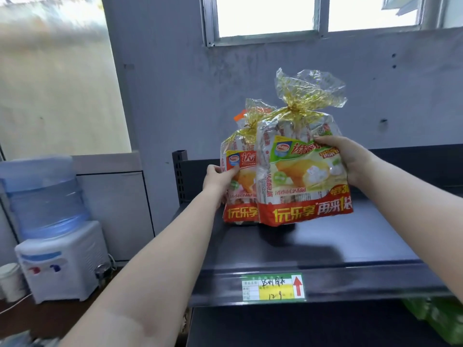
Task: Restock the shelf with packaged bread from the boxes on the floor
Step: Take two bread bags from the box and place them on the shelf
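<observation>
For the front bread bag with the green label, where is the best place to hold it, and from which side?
Hold the green-label bag by its upper side edges, coming in from the right, as the right hand does now. It stands upright with a broad flat face, and its gathered top looks too flimsy to steady it. The left hand holds the orange-label bag behind.

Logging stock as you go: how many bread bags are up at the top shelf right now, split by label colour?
Green-label bread bag, held by the right hand: 1
Orange-label bread bag, held by the left hand: 1
Total: 2
Both are at the top shelf; whether they already rest on it is unclear.
</observation>
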